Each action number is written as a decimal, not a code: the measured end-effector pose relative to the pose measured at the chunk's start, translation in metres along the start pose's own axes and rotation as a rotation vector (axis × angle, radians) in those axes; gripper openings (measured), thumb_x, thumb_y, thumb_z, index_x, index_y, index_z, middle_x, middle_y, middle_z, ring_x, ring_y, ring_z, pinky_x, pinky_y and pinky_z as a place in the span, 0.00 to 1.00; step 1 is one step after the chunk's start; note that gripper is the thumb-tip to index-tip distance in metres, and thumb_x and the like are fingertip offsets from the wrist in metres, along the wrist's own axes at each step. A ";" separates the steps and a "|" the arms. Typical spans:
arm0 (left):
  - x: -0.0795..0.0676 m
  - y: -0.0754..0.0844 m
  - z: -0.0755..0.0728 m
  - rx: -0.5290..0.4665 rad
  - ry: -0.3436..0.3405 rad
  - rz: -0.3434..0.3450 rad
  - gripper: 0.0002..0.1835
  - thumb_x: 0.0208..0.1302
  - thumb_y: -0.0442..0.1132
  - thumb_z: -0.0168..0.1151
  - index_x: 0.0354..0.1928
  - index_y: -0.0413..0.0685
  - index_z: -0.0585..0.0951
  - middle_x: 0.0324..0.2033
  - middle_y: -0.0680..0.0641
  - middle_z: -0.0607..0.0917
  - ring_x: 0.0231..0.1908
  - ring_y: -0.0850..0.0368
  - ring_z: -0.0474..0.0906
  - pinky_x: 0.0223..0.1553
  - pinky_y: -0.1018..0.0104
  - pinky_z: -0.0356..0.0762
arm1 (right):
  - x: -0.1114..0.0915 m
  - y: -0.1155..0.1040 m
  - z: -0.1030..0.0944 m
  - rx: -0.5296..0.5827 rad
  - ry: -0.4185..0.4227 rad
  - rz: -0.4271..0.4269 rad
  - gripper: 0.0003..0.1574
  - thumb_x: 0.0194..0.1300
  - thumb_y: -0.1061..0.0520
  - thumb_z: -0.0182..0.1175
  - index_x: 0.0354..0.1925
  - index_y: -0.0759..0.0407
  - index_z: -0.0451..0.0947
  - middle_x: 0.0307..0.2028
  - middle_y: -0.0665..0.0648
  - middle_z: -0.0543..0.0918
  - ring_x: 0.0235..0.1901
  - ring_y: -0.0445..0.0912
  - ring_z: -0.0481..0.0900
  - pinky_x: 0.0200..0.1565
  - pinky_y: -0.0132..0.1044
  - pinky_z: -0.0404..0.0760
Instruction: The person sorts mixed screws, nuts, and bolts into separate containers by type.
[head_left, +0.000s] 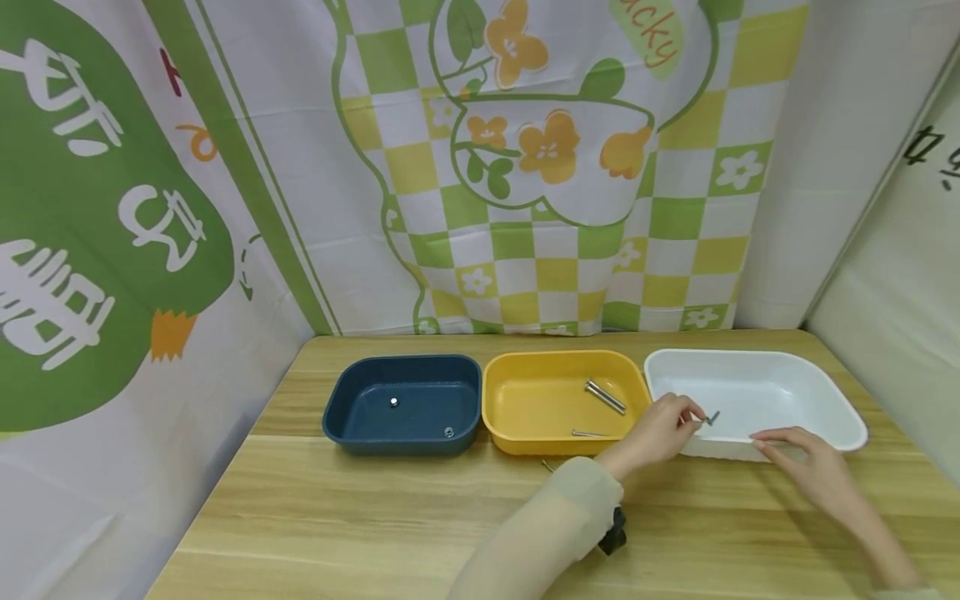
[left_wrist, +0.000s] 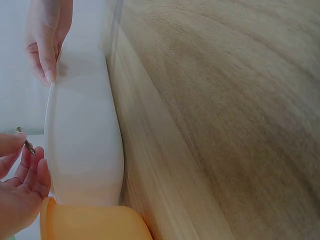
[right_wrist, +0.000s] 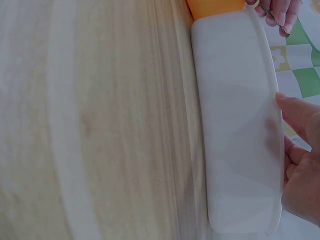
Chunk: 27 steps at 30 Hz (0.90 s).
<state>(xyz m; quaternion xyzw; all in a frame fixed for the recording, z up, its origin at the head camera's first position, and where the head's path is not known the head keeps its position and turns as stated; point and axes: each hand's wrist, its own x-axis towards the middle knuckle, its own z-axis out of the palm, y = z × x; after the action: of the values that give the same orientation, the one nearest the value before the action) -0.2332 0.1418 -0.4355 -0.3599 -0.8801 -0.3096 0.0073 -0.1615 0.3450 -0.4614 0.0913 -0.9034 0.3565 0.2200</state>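
Note:
Between the thumb and fingers of my left hand (head_left: 658,429) is a small threaded screw (left_wrist: 29,146), pinched over the near left side of the white bin (head_left: 817,396). In the right wrist view the same screw (right_wrist: 276,21) shows at the top, clear of the bin's rim. My right hand (head_left: 813,471) grips the white bin's near rim, thumb outside and fingers inside. A small dark V shape by the left fingertips in the head view may include a second screw in the bin; I cannot tell.
Left of the white bin stands a yellow bin (head_left: 525,417) with long bolts (head_left: 604,397) and a thin screw (head_left: 588,433). Farther left, a dark blue bin (head_left: 405,446) holds two nuts (head_left: 393,402). Another screw (head_left: 547,465) lies on the wooden table (head_left: 337,525) near my left forearm.

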 end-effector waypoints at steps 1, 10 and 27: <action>0.000 0.000 0.000 0.002 -0.001 -0.005 0.07 0.64 0.37 0.55 0.41 0.48 0.80 0.27 0.56 0.74 0.26 0.72 0.66 0.27 0.88 0.60 | 0.000 0.000 0.000 -0.001 0.001 0.000 0.09 0.57 0.61 0.62 0.33 0.68 0.80 0.32 0.21 0.70 0.38 0.11 0.59 0.39 0.08 0.52; 0.002 0.003 0.001 0.016 0.006 -0.049 0.07 0.64 0.38 0.55 0.41 0.50 0.80 0.28 0.57 0.75 0.26 0.73 0.66 0.26 0.88 0.60 | 0.001 -0.001 0.000 0.019 -0.006 0.001 0.08 0.57 0.62 0.61 0.34 0.68 0.80 0.32 0.21 0.71 0.38 0.12 0.60 0.40 0.08 0.53; -0.014 0.002 -0.005 -0.069 0.024 -0.040 0.08 0.61 0.40 0.59 0.42 0.50 0.81 0.35 0.56 0.76 0.32 0.73 0.70 0.32 0.89 0.61 | 0.001 0.000 0.001 0.005 0.000 0.003 0.07 0.57 0.61 0.62 0.33 0.66 0.80 0.32 0.21 0.70 0.39 0.11 0.59 0.39 0.08 0.53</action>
<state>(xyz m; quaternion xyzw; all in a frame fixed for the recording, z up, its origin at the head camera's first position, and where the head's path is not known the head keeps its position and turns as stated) -0.2227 0.1310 -0.4338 -0.3383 -0.8758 -0.3443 -0.0006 -0.1630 0.3448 -0.4613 0.0903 -0.9028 0.3589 0.2191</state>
